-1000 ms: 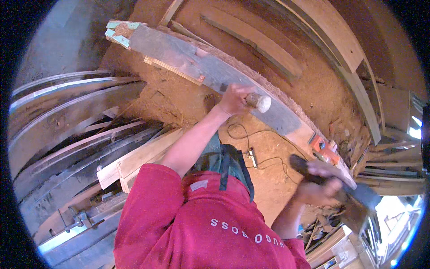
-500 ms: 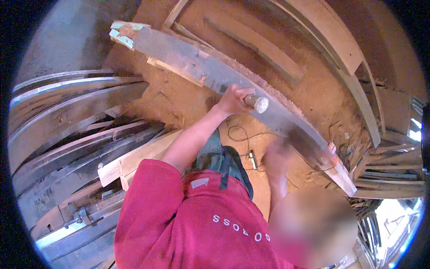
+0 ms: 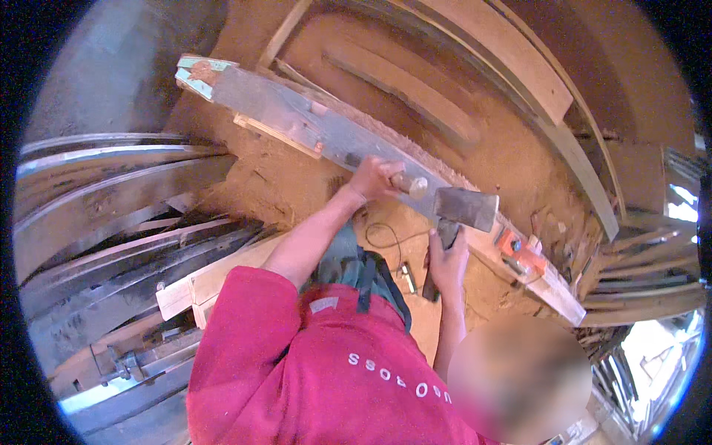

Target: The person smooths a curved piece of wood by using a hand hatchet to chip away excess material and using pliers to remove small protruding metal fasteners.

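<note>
My left hand (image 3: 374,179) is closed round a chisel with a round, pale-ended wooden handle (image 3: 412,185), held low over a long grey wooden beam (image 3: 274,115). A dark bit shows on the far side of my fingers, but where the edge meets the wood is hidden. My right hand (image 3: 449,261) grips the dark handle of a mallet, whose blocky, brownish-grey head (image 3: 467,208) is just right of the chisel handle's end, with a small gap between. Beyond the mallet, an orange tool (image 3: 523,254) lies on the beam's right end.
Wood shavings (image 3: 200,72) sit at the beam's left end. Stacked boards (image 3: 111,185) fill the left side. Curved planks (image 3: 519,67) lie at the far right, and a loose plank (image 3: 400,93) rests on the dusty floor. A cable (image 3: 382,237) runs below the beam.
The mallet, blurred over the beam's right part before, has moved left, close to the chisel handle. My left hand keeps its grip on the chisel. The orange tool is now uncovered.
</note>
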The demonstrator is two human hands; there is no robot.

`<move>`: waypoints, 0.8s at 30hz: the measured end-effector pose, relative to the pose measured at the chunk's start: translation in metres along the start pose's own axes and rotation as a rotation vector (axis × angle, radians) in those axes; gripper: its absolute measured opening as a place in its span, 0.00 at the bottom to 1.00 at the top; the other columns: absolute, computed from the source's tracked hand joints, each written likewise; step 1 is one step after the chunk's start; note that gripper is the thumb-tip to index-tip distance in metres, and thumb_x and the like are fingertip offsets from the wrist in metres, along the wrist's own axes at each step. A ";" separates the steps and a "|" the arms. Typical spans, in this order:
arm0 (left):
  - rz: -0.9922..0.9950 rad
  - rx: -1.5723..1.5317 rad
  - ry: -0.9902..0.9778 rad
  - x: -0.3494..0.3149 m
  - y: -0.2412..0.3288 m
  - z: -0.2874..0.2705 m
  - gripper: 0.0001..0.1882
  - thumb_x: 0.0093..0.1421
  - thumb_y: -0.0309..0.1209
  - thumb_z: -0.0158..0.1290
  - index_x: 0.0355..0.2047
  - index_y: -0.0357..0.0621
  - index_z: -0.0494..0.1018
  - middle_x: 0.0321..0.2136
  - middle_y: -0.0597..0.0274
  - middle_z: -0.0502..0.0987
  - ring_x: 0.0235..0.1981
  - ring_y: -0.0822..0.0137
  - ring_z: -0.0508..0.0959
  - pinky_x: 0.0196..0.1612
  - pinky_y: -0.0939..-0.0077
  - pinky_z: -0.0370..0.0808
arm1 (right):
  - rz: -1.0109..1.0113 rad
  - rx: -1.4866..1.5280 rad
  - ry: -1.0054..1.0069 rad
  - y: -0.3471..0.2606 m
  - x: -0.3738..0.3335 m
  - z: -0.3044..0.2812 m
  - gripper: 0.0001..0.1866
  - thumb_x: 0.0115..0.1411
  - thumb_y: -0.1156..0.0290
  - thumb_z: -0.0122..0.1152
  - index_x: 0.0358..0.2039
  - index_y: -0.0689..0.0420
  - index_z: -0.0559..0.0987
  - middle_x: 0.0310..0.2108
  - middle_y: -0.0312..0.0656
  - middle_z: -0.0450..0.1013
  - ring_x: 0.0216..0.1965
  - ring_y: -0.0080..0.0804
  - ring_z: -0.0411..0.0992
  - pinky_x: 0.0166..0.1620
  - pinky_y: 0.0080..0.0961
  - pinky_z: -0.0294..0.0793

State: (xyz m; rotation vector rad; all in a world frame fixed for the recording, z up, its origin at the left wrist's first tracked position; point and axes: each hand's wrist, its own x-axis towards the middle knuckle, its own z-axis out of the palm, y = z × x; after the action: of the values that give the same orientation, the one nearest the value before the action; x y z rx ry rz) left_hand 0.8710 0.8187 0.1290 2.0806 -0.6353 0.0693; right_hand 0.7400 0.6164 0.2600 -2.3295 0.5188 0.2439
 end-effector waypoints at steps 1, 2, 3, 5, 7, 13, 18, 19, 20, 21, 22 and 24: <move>-0.003 -0.008 -0.006 -0.004 0.002 0.001 0.21 0.38 0.39 0.69 0.32 0.49 0.75 0.25 0.54 0.79 0.29 0.49 0.81 0.30 0.57 0.77 | 0.009 -0.004 0.000 0.016 -0.005 -0.002 0.14 0.63 0.69 0.60 0.42 0.63 0.68 0.16 0.38 0.68 0.14 0.27 0.69 0.18 0.26 0.68; 0.032 0.024 0.026 -0.004 0.001 0.001 0.22 0.37 0.39 0.70 0.32 0.49 0.75 0.25 0.54 0.79 0.29 0.49 0.81 0.31 0.56 0.77 | -0.081 0.027 0.089 0.019 -0.004 -0.001 0.13 0.63 0.70 0.60 0.41 0.62 0.68 0.16 0.38 0.68 0.13 0.25 0.68 0.17 0.25 0.68; 0.065 0.055 0.057 -0.003 0.000 0.001 0.23 0.37 0.39 0.70 0.32 0.49 0.75 0.25 0.54 0.80 0.29 0.49 0.81 0.31 0.56 0.77 | -0.032 0.117 0.098 0.023 -0.007 -0.002 0.12 0.63 0.70 0.60 0.40 0.61 0.67 0.16 0.37 0.67 0.13 0.24 0.67 0.16 0.24 0.67; 0.048 0.092 -0.019 0.004 0.002 0.008 0.20 0.41 0.40 0.69 0.33 0.50 0.75 0.25 0.54 0.80 0.29 0.49 0.81 0.32 0.55 0.78 | 0.018 0.214 0.119 0.032 -0.003 -0.001 0.11 0.63 0.71 0.60 0.39 0.61 0.67 0.15 0.37 0.67 0.12 0.23 0.67 0.15 0.24 0.67; 0.025 0.132 -0.100 0.007 0.004 0.023 0.18 0.44 0.42 0.67 0.33 0.50 0.76 0.26 0.54 0.80 0.30 0.49 0.82 0.33 0.54 0.78 | 0.062 0.185 0.108 0.057 0.005 0.002 0.11 0.64 0.71 0.60 0.38 0.60 0.66 0.15 0.36 0.67 0.12 0.23 0.66 0.14 0.24 0.67; -0.131 0.382 -0.580 0.022 -0.002 0.065 0.18 0.55 0.45 0.58 0.42 0.50 0.78 0.35 0.52 0.82 0.37 0.50 0.83 0.38 0.52 0.79 | 0.260 0.266 -0.073 0.092 0.041 0.021 0.14 0.62 0.66 0.61 0.39 0.61 0.68 0.16 0.39 0.70 0.13 0.27 0.70 0.16 0.29 0.70; -0.139 0.239 -1.051 0.046 0.003 0.055 0.13 0.52 0.32 0.59 0.39 0.48 0.81 0.35 0.45 0.82 0.42 0.49 0.82 0.41 0.52 0.79 | 0.217 0.048 -0.076 0.115 0.046 0.041 0.16 0.63 0.65 0.60 0.38 0.64 0.66 0.16 0.44 0.70 0.13 0.31 0.72 0.16 0.31 0.72; -0.147 0.246 -1.050 0.041 0.001 0.051 0.13 0.52 0.32 0.59 0.39 0.48 0.81 0.35 0.45 0.82 0.42 0.49 0.82 0.41 0.52 0.79 | 0.247 0.078 -0.069 0.112 0.042 0.047 0.17 0.62 0.64 0.60 0.38 0.64 0.66 0.16 0.46 0.71 0.14 0.33 0.73 0.17 0.33 0.72; -0.143 0.291 -0.934 0.036 -0.002 0.050 0.14 0.50 0.31 0.60 0.39 0.47 0.81 0.36 0.45 0.82 0.41 0.49 0.82 0.41 0.53 0.80 | 0.281 0.104 -0.052 0.110 0.043 0.045 0.18 0.62 0.63 0.61 0.38 0.65 0.66 0.17 0.48 0.72 0.14 0.36 0.74 0.17 0.34 0.73; -0.130 0.327 -0.834 0.033 0.002 0.041 0.15 0.48 0.30 0.62 0.39 0.46 0.82 0.38 0.45 0.82 0.41 0.49 0.82 0.42 0.54 0.80 | 0.295 0.108 -0.042 0.111 0.043 0.045 0.18 0.62 0.63 0.61 0.38 0.65 0.66 0.17 0.48 0.72 0.14 0.36 0.74 0.17 0.34 0.73; -0.195 0.406 -0.866 0.042 -0.005 0.029 0.17 0.48 0.33 0.62 0.41 0.46 0.81 0.38 0.46 0.82 0.41 0.48 0.82 0.42 0.54 0.80 | 0.239 0.090 -0.010 0.112 0.046 0.047 0.19 0.63 0.62 0.60 0.39 0.65 0.66 0.17 0.49 0.72 0.14 0.37 0.74 0.18 0.35 0.73; -0.236 0.415 -0.760 0.042 -0.037 -0.008 0.21 0.48 0.38 0.63 0.43 0.45 0.80 0.38 0.45 0.82 0.41 0.47 0.82 0.43 0.54 0.79 | 0.119 0.044 0.016 0.114 0.039 0.047 0.20 0.63 0.60 0.59 0.40 0.66 0.67 0.16 0.52 0.72 0.14 0.41 0.75 0.19 0.37 0.74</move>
State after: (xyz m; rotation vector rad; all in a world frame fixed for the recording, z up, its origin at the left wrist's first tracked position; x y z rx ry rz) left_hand 0.9261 0.8243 0.1174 2.5643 -0.8616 -0.8210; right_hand 0.7248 0.5627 0.1433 -2.2624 0.6651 0.2679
